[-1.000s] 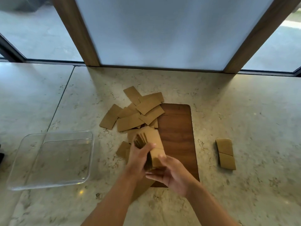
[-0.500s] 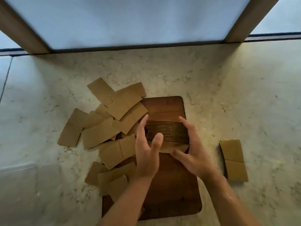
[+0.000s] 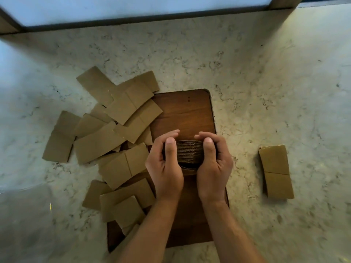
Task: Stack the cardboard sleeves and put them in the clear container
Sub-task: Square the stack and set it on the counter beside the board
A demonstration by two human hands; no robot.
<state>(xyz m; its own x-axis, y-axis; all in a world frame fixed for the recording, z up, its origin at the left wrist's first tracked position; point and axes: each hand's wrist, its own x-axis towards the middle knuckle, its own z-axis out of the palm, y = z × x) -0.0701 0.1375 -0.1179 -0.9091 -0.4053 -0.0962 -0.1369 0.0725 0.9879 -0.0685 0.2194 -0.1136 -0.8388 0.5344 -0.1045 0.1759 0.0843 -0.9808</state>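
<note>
A thick stack of brown cardboard sleeves [image 3: 189, 153] stands on edge on the wooden board [image 3: 182, 114], pressed between both hands. My left hand [image 3: 165, 168] clamps its left end and my right hand [image 3: 213, 168] its right end, thumbs over the top. Several loose flat sleeves [image 3: 98, 141] lie scattered to the left, partly over the board. A single folded sleeve [image 3: 275, 171] lies alone at the right. The clear container [image 3: 20, 209] shows only as a faint corner at the lower left edge.
The marble counter [image 3: 266, 82] runs to a window frame [image 3: 133, 19] at the back. The stone between the board and the lone sleeve is bare.
The view has tilted down and shifted right, so the container has almost left the frame. Both hands have closed tighter on the stack's ends and drawn it a little nearer to me.
</note>
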